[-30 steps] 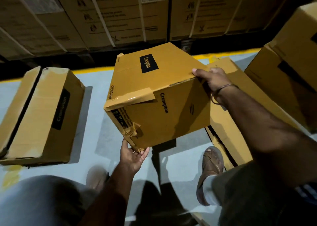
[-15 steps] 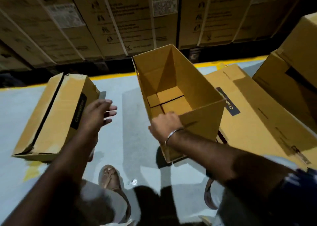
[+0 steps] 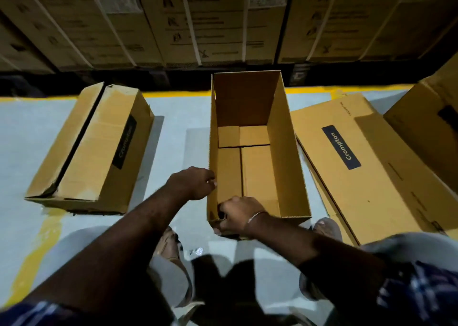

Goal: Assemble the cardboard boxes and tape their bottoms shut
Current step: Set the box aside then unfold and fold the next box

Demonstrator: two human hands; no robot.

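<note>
An open-topped cardboard box (image 3: 285, 152) stands upright on the grey floor in front of me, its folded bottom flaps visible inside. My left hand (image 3: 194, 183) grips the box's left wall near the front corner. My right hand (image 3: 239, 214), with a metal bangle at the wrist, grips the near wall at the same front-left corner, fingers curled over the rim.
An assembled box (image 3: 94, 149) lies on its side at the left. A flattened Crompton box (image 3: 357, 162) lies on the floor to the right, another box (image 3: 431, 125) beyond it. Stacked cartons (image 3: 223, 21) line the back behind a yellow floor stripe (image 3: 173, 94). My feet are below the box.
The box was turned from bottom-up in my hands to standing open side up on the floor. My left hand came from mid-air onto its left wall; my right stayed at the near rim.
</note>
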